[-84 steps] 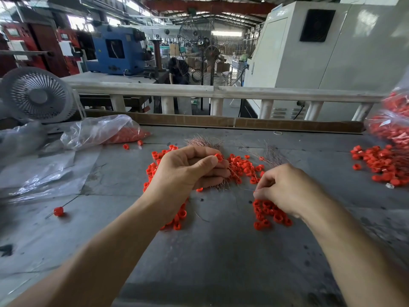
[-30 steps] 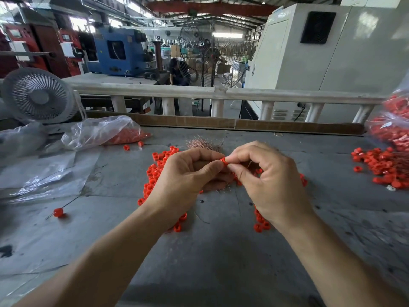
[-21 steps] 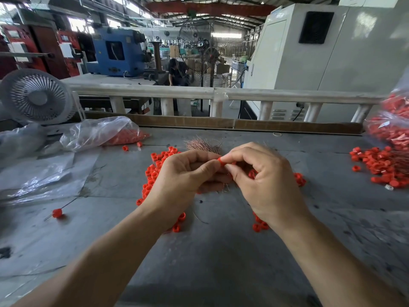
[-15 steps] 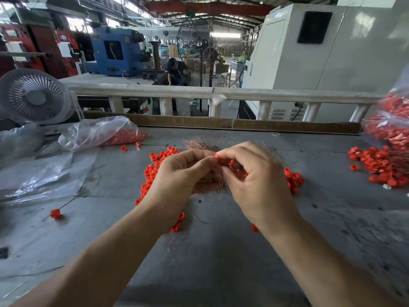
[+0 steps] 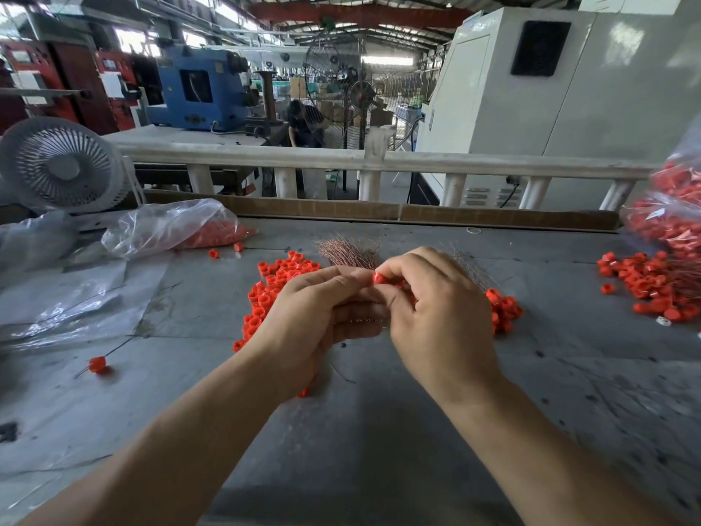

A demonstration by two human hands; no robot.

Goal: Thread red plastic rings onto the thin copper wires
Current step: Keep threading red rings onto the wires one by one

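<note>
1. At frame centre, our left hand (image 5: pixel 315 317) and right hand (image 5: pixel 436 313) together pinch one red ring (image 5: pixel 378 278).
2. Loose rings (image 5: pixel 273 286) and copper wires (image 5: pixel 349 252) behind remain unthreaded.
3. At right, threaded rings (image 5: pixel 652 282) lie finished.

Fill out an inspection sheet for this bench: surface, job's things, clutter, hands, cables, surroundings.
Surface: grey worktable, scuffed and stained.
Job's things: one red ring held between both hands; loose red rings heaped behind the left hand; copper wires fanned out behind the hands; more rings far right.
Clutter: clear plastic bag partly filled with rings; flat plastic sheet; a stray ring on a wire at left.
Hands: left hand curled in a grip on a bundle of wires; right hand pinches the ring.
Cables: black lead under the far railing.
Surroundings: white desk fan, blue machine, pale cabinet.
</note>
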